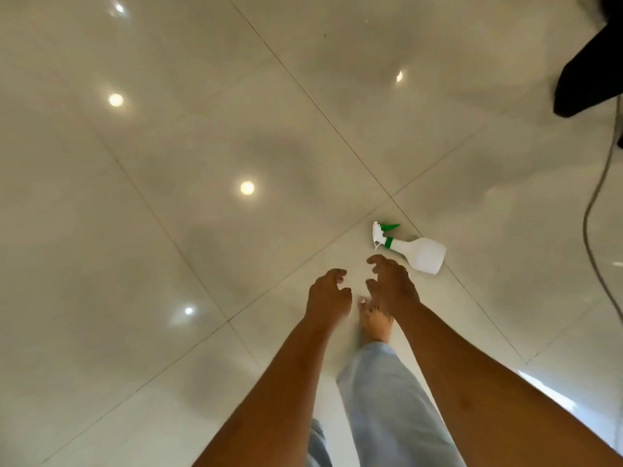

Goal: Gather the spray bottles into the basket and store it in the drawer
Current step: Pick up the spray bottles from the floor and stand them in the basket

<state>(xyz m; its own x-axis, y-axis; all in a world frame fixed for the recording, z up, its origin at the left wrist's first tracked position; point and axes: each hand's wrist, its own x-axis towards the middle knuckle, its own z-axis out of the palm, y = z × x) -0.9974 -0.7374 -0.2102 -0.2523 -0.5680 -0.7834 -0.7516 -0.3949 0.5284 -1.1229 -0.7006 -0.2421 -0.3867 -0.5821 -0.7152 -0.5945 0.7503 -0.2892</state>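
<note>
One spray bottle (416,250) on its side on the glossy tiled floor (202,163). White body, green collar and green nozzle tip, white trigger. Head points left, base right. Lies just beside a tile joint. No basket in view.

Glossy pale floor tiles (202,146) crossed by thin dark grout lines and dotted with reflected ceiling lights, a grey cable (595,197) curving down the right edge, a black object (586,79) at top right, too cropped to identify.
</note>
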